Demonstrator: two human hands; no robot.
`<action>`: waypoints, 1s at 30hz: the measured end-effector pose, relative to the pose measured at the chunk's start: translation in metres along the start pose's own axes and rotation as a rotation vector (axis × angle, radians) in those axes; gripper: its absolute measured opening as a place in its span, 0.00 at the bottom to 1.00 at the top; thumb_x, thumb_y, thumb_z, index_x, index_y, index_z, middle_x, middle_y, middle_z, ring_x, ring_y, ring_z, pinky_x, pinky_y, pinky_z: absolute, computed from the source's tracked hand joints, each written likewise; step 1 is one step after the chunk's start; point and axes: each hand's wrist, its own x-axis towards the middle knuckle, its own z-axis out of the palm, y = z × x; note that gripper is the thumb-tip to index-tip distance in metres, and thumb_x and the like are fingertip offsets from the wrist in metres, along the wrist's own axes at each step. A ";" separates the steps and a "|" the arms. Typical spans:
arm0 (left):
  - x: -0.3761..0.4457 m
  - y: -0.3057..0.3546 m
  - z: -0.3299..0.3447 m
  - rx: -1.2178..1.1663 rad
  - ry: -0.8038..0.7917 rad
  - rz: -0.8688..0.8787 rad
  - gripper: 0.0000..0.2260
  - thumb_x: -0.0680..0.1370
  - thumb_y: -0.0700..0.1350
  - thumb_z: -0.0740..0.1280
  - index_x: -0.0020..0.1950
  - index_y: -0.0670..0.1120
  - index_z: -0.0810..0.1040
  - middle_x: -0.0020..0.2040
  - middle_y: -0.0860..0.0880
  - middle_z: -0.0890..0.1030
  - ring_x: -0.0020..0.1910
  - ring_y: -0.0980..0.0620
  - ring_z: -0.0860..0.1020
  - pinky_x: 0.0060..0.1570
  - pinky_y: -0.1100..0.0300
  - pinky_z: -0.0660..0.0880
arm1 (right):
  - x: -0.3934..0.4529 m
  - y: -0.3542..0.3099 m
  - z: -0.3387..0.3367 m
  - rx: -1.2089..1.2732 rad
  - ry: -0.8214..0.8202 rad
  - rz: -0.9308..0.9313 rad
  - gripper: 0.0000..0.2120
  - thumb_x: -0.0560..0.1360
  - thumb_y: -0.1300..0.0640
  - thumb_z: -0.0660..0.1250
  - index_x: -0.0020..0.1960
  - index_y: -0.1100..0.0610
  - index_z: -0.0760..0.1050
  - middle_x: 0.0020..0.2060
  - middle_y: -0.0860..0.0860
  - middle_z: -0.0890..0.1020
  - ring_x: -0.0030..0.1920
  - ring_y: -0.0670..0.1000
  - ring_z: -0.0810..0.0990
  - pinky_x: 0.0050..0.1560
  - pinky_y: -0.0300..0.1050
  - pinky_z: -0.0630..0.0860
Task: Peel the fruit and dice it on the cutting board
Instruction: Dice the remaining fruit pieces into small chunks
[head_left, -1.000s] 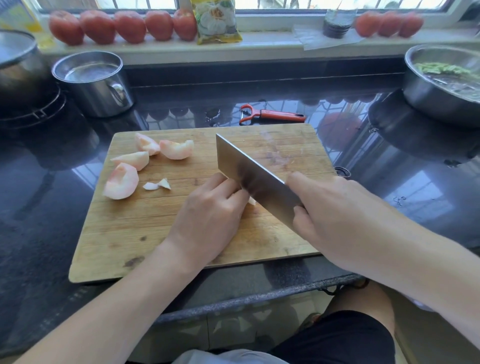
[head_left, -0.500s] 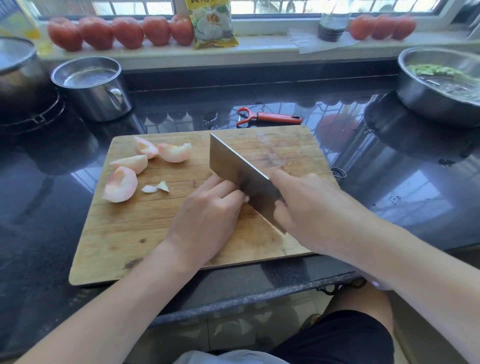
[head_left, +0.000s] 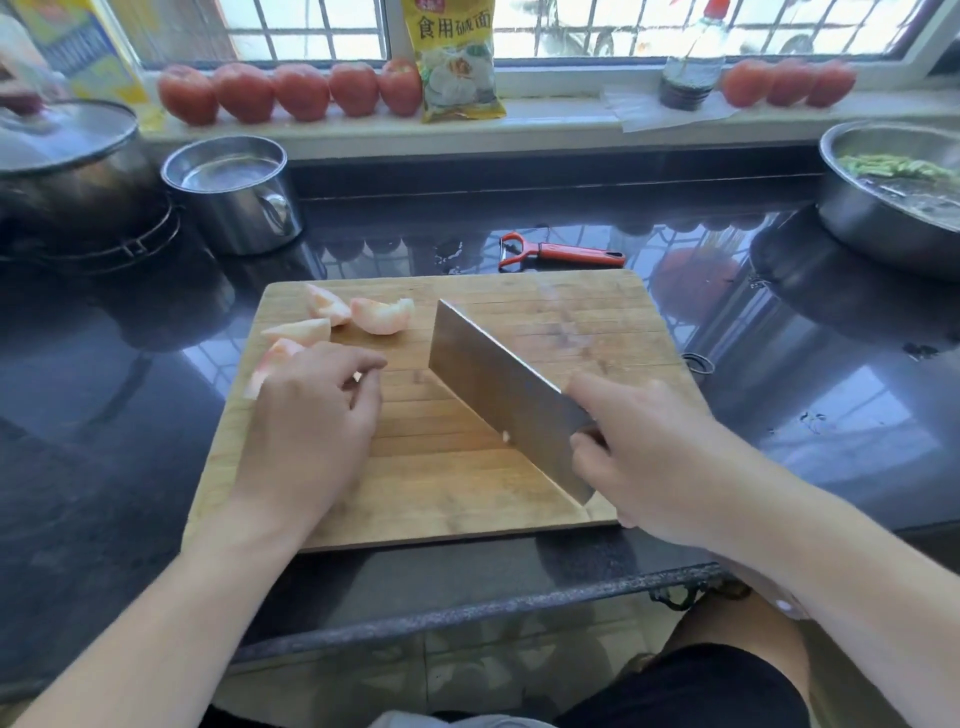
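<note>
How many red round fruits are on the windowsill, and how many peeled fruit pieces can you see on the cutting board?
Red round fruits on the windowsill: 8, five left of the yellow packet, three at the right.
Peeled fruit pieces on the cutting board: 4, one partly under the left hand.
Total: 12

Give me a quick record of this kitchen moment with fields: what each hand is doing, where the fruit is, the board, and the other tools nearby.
left hand: left hand reaches over the biggest fruit wedge with fingers loosely curled; contact cannot be told
right hand: right hand grips the cleaver, blade angled across the board
fruit: peeled fruit pieces clustered at the board's far left corner
board: wooden cutting board on a dark countertop
peeler: red peeler lies just beyond the board
window sill: red fruits in a row
</note>
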 end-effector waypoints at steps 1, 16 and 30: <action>-0.001 -0.005 -0.004 0.070 -0.029 -0.003 0.07 0.78 0.37 0.72 0.53 0.45 0.86 0.49 0.49 0.85 0.48 0.51 0.78 0.56 0.58 0.75 | 0.003 0.002 0.001 -0.002 0.011 0.013 0.09 0.78 0.56 0.56 0.41 0.48 0.62 0.38 0.50 0.77 0.32 0.53 0.78 0.34 0.55 0.81; 0.017 0.002 -0.012 0.411 -0.247 -0.166 0.10 0.81 0.38 0.62 0.54 0.45 0.83 0.51 0.44 0.81 0.54 0.41 0.77 0.52 0.46 0.76 | 0.033 0.022 -0.016 0.252 0.211 0.074 0.08 0.78 0.61 0.58 0.45 0.50 0.72 0.31 0.52 0.79 0.22 0.47 0.79 0.26 0.41 0.70; 0.026 0.060 0.052 0.043 -0.404 0.112 0.06 0.81 0.45 0.70 0.56 0.50 0.86 0.51 0.52 0.82 0.52 0.51 0.78 0.43 0.62 0.63 | 0.011 0.038 -0.029 0.353 0.278 0.175 0.09 0.77 0.63 0.58 0.46 0.51 0.73 0.27 0.54 0.81 0.22 0.48 0.78 0.16 0.34 0.62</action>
